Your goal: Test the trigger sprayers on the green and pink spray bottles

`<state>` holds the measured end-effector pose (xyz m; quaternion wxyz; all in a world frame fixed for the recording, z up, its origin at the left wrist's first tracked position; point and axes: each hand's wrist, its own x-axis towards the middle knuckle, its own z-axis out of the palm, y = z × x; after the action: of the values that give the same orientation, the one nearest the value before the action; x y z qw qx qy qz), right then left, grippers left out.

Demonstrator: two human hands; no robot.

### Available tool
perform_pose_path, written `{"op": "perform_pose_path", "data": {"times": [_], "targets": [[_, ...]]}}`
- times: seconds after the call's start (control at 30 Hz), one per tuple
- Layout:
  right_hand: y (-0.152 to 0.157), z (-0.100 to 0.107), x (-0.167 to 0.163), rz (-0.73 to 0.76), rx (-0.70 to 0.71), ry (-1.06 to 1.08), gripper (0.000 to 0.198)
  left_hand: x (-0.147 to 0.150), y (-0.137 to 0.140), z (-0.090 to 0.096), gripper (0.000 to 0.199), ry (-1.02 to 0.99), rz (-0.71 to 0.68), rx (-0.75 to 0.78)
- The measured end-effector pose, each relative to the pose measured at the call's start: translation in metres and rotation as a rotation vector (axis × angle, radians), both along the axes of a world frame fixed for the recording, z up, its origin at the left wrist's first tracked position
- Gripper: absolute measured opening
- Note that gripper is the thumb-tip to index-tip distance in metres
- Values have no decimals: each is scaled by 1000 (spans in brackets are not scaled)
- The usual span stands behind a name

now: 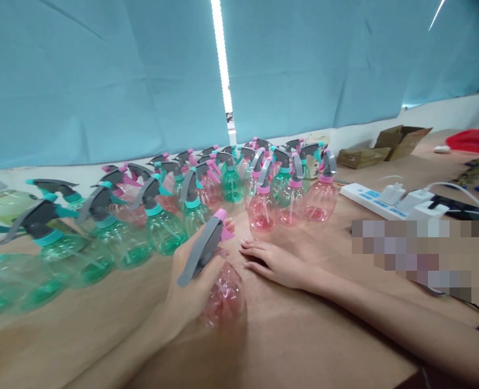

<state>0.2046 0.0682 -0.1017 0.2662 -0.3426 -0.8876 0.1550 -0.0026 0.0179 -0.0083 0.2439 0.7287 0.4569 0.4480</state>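
Note:
My left hand (194, 275) is wrapped round the neck of a clear pink spray bottle (227, 297) with a grey trigger head and pink nozzle. The bottle's base is at the brown tabletop, slightly tilted; its neck is hidden by my fingers. Flat on the table to the right lies my right hand (275, 262), fingers stretched out, holding nothing. Just beyond it stand pink spray bottles (262, 210) with grey levers. Green spray bottles (164, 229) with turquoise collars form a row on the left, with more pink and green ones behind.
A white power strip (371, 201) with plugged-in chargers (421, 202) and cables lies at the right. Behind it are open cardboard boxes (403, 141) and a red plastic item (472, 140). A pale blue sheet (142, 81) covers the wall at the back.

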Motion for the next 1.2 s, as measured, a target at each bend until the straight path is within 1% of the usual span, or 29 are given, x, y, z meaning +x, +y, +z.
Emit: {"op": "perform_pose_path", "data": {"times": [0.1,0.2,0.33,0.5,0.77,1.1,1.2], "targets": [[0,0,0,5,-4,6,39,1,1,1,13,-11,-24,-27],[-1,1,0,2,-12,15,38,1,1,1,21,-12,-28,-19],[-2,2,0,0,-14,17,38,2,1,1,22,-9,-35,-8],[-1,2,0,9,-16,19,38,3,1,3,36,-57,-71,-18],[-1,1,0,9,-9,13,39,2,-1,2,33,13,-26,-3],[0,0,-1,6,-11,15,38,1,0,1,20,26,-14,24],[0,0,-1,4,-9,15,39,3,0,3,21,17,-29,19]]}}
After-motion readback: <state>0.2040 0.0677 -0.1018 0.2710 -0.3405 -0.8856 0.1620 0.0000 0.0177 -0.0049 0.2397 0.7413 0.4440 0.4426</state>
